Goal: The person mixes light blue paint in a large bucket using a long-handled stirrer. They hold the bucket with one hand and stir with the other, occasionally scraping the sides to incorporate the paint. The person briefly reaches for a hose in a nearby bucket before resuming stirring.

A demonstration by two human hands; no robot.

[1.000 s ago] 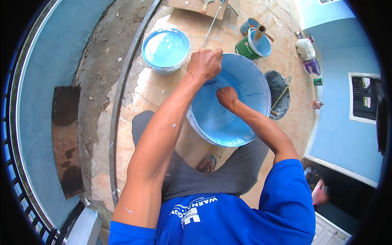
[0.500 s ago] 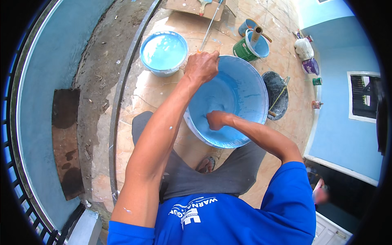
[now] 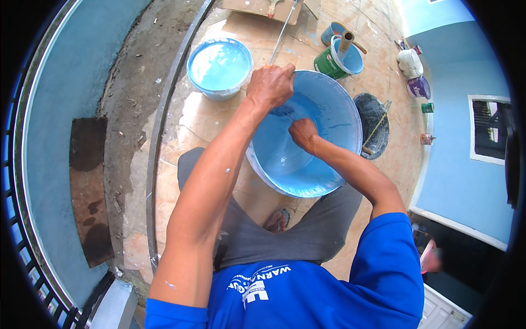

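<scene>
Grasping the far left rim of the large tub [image 3: 334, 107], the left hand [image 3: 271, 86] shows me only its back, so its fingertips are hidden. The right hand [image 3: 303, 134] is clenched inside the tub around a slim tool [image 3: 283, 111]; the fist swallows most of the handle, and I can't tell whether the dark far end touches the wall. The tub sits in front of the grey trousers [image 3: 285, 244], partly covering the right knee from my view. At my top edge a paintbrush [image 3: 272, 7] on cardboard [image 3: 255, 7] is cut off, and a pinkish shape [image 3: 429, 257] at lower right is too blurred to make out. I see white lettering on the blue shirt [image 3: 323, 296], plus labels on the green bucket [image 3: 326, 66] and a purple container [image 3: 418, 86]. Pale blue paint smears the tub's smooth, round inner wall; the pail [image 3: 222, 96] to the left holds a glossy blue surface. To the right, a stick [image 3: 378, 127] lies across a scuffed black basin [image 3: 370, 116], all on veined beige tiles [image 3: 213, 129].
</scene>
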